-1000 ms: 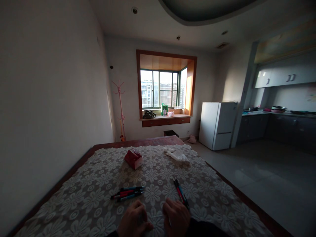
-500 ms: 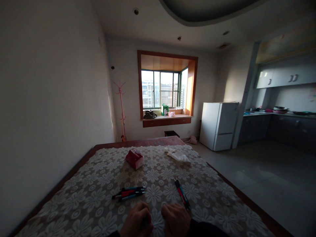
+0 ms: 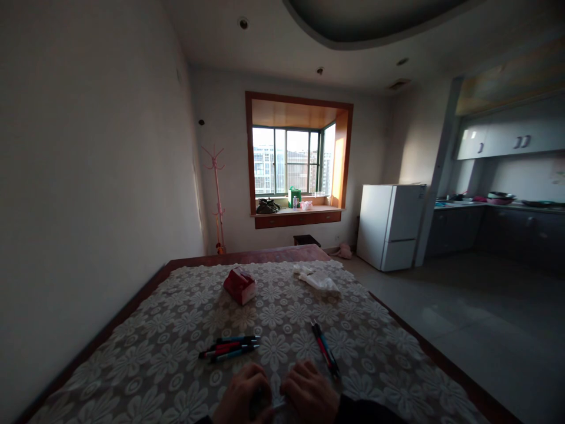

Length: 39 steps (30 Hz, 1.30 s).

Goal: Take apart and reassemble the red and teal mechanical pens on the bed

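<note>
My left hand [image 3: 244, 391] is closed low over the table, its fingers curled inward. Close beside it, my right hand [image 3: 309, 390] is curled too, fingertips pointing toward the left one. A small pale piece [image 3: 278, 405] shows between the two hands, too dim and small to name; what the fingers cover is hidden. Several pens [image 3: 230, 348] in black, red and blue lie in a bunch beyond my left hand. Beyond my right hand, a red pen [image 3: 322, 348] and a blue pen [image 3: 325, 340] lie side by side at a slant.
A floral lace tablecloth [image 3: 176, 330] covers most of the table. Farther back lie a red tissue pack [image 3: 239, 286] and a crumpled white plastic bag [image 3: 321, 281]. The wall [image 3: 97, 147] runs close along the left; a white fridge [image 3: 388, 227] stands off to the right.
My right hand has shifted slightly left, nearer my left hand. The pens, red pack and bag have stayed where they were.
</note>
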Each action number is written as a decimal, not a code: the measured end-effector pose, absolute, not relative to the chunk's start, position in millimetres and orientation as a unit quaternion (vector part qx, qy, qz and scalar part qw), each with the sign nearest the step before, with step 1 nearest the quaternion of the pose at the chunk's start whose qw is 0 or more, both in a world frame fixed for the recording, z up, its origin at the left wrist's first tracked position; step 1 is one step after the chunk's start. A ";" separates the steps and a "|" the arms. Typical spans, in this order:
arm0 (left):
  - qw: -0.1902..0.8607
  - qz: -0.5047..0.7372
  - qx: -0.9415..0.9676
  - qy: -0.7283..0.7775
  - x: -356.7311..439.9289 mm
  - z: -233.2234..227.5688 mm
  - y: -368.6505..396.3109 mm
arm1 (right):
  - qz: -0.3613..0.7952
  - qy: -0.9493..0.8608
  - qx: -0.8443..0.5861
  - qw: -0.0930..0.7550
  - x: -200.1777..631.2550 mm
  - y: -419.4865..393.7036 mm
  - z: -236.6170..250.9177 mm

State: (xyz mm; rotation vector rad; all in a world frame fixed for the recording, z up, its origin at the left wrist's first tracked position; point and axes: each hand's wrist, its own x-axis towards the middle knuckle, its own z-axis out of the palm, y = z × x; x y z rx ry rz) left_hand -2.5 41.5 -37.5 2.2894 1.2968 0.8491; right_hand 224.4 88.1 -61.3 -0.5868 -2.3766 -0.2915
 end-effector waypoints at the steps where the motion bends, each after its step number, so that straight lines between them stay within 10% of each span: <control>1: 0.186 0.303 0.813 0.461 -2.5 -36.8 40.8 | -0.122 -0.912 -0.207 0.332 225.0 88.5 -60.2; 19: 0.082 0.286 0.851 0.434 -5.6 -44.5 43.6 | -0.251 -0.870 -0.145 0.399 218.2 83.2 -46.1; 39: 0.060 0.241 0.855 0.455 -1.4 -39.2 38.5 | -0.082 -0.851 -0.304 0.420 219.2 83.5 -53.7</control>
